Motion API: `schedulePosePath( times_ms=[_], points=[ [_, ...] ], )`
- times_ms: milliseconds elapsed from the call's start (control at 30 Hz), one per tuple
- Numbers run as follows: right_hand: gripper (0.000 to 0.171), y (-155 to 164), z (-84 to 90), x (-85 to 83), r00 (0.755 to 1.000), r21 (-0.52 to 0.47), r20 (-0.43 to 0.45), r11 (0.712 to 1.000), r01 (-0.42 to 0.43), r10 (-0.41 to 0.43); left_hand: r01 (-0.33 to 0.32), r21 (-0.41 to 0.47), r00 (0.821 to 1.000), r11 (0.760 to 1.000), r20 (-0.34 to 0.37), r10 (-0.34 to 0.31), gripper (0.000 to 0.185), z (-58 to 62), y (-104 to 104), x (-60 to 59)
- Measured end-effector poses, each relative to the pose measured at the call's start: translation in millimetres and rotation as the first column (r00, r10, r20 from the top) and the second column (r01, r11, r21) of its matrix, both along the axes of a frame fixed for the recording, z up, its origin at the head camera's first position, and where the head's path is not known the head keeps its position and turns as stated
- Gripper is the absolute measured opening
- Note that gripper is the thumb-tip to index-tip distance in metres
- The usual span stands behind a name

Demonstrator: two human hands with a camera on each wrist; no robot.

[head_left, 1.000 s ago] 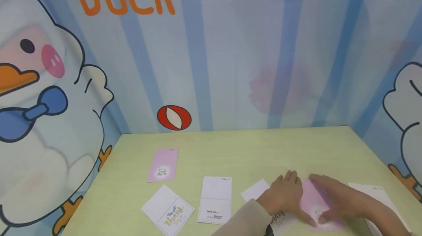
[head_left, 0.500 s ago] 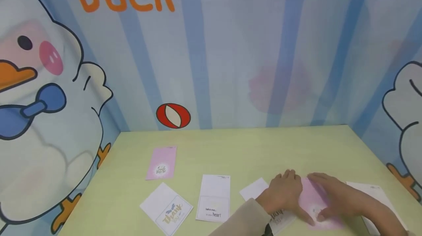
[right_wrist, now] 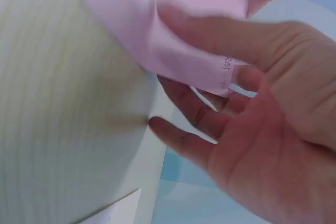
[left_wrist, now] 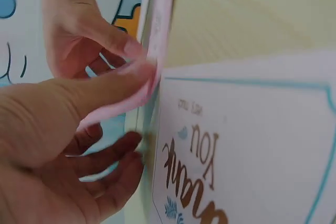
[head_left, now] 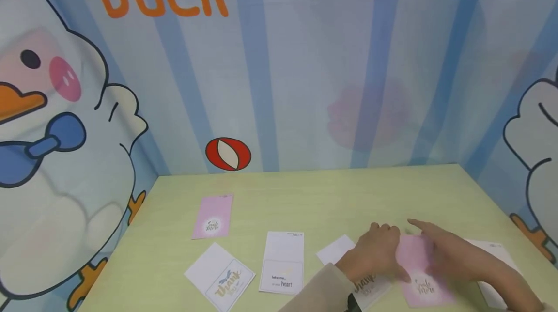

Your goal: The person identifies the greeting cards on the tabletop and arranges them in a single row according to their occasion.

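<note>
A pink card (head_left: pixel 425 297) printed "Smile More" is between my two hands at the right front of the table. From its left, my left hand (head_left: pixel 372 251) pinches the card's edge; the left wrist view shows the pink card (left_wrist: pixel 164 17) raised and bent under the thumb. My right hand (head_left: pixel 455 256) holds the opposite side. Seen from the right wrist, the thumb of my right hand (right_wrist: pixel 262 108) lies on top of the pink card (right_wrist: pixel 126 19), with fingers beneath. A white "Thank you" card (head_left: pixel 370 288) lies partly hidden under my left forearm.
Left on the pale yellow table (head_left: pixel 340 200) lie another pink card (head_left: pixel 212 212), a tilted white "Thank you" card (head_left: pixel 213 263) and a white "heart" card (head_left: pixel 283 249). A white card (head_left: pixel 490 254) sits partly behind my right forearm. Printed cloth walls (head_left: pixel 305 60) surround the table.
Both hands rested flatter on the pink card before. Now their fingers have curled at its edges, the thumbs have moved apart, and the "Smile More" print shows.
</note>
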State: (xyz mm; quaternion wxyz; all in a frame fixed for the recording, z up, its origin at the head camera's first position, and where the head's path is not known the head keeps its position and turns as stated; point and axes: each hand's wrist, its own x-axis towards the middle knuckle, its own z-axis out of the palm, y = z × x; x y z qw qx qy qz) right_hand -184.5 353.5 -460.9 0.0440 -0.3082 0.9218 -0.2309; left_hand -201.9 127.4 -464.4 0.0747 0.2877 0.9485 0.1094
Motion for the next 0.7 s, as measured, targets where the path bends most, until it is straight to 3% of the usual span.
schedulePosePath(
  times_ms=[67, 133, 267, 367, 467, 533, 600, 700],
  points=[
    [0.087, 1.3, 5.8, -2.0, 0.998, -0.006, 0.051, 1.0, 0.023, -0.023, -0.022, 0.136, 0.995, 0.991, 0.102, 0.008, 0.049, 2.3, -3.5, -2.2],
    [0.071, 3.3, 10.7, -3.9, 0.996, -0.023, 0.087, 0.999, 0.031, -0.029, -0.049, 0.257, 0.983, 0.965, 0.185, 0.001, 0.038, 4.3, -8.1, -4.4],
    [0.033, 8.7, 20.0, -6.7, 0.992, -0.051, 0.12, 0.998, 0.048, -0.042, -0.067, 0.368, 0.967, 0.928, 0.255, -0.032, 0.029, 7.9, -20.0, -11.6],
    [0.018, 9.7, 25.7, -7.3, 0.985, -0.091, 0.166, 0.993, 0.071, -0.055, -0.081, 0.427, 0.951, 0.9, 0.302, -0.058, 0.027, 11.8, -30.0, -15.8],
    [0.019, 6.8, 28.8, -5.8, 0.972, -0.146, 0.226, 0.985, 0.095, -0.061, -0.106, 0.489, 0.935, 0.866, 0.346, -0.081, 0.027, 15.4, -39.8, -15.9],
    [0.021, 3.6, 29.7, -4.6, 0.966, -0.187, 0.255, 0.977, 0.102, -0.052, -0.136, 0.541, 0.926, 0.83, 0.367, -0.087, 0.023, 17.3, -45.4, -14.5],
    [0.027, -0.1, 30.7, -4.2, 0.965, -0.226, 0.26, 0.97, 0.095, -0.034, -0.178, 0.59, 0.92, 0.788, 0.384, -0.079, 0.022, 19.7, -50.5, -13.3],
    [0.036, -8.2, 33.1, -5.2, 0.967, -0.294, 0.256, 0.953, 0.073, 0.005, -0.265, 0.658, 0.903, 0.705, 0.425, -0.058, 0.027, 24.6, -59.0, -13.8]
  ],
)
